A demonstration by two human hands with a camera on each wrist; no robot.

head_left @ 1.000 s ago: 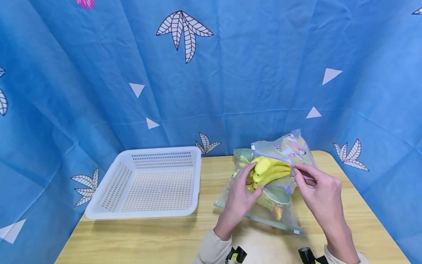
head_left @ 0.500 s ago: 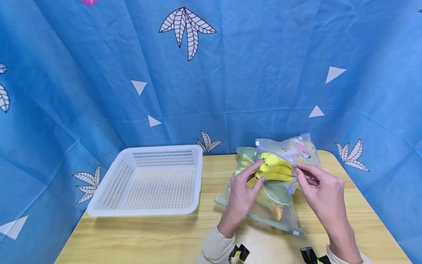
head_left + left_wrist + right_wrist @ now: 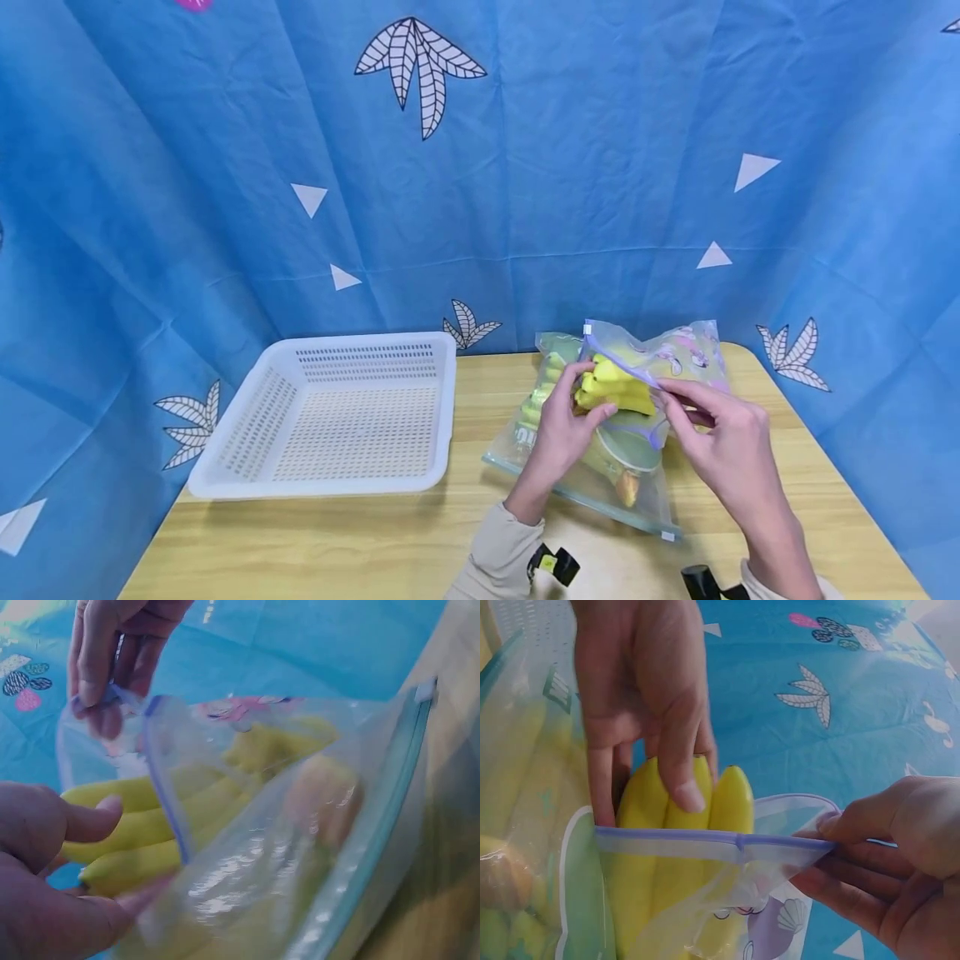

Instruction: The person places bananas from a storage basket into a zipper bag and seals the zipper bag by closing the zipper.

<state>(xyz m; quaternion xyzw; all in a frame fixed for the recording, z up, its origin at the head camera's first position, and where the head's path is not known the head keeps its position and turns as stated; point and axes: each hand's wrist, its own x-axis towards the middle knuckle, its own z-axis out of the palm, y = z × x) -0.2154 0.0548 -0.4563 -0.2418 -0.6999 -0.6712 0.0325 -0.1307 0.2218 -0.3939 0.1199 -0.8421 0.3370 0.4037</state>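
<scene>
A bunch of yellow bananas (image 3: pixel 615 392) sits partly inside a clear zip bag (image 3: pixel 769 915) with a purple zip edge and printed pictures. In the right wrist view, the banana tips stick out of the bag's mouth. My left hand (image 3: pixel 558 429) holds the bunch at those tips, thumb on one side and fingers on the other. At the bag's mouth, my right hand (image 3: pixel 731 437) pinches the purple edge between thumb and fingers. Beneath lies a larger zip bag (image 3: pixel 577 475) with a green zip, holding yellow and orange-brown items, blurred by the plastic.
To the left on the wooden table (image 3: pixel 330 542) stands a white perforated plastic basket (image 3: pixel 322 483). A blue patterned curtain (image 3: pixel 570 167) hangs behind and around the table.
The smaller bag's purple edge now crosses over the bananas, covering more of their far part. Both hands have shifted only slightly and keep their holds.
</scene>
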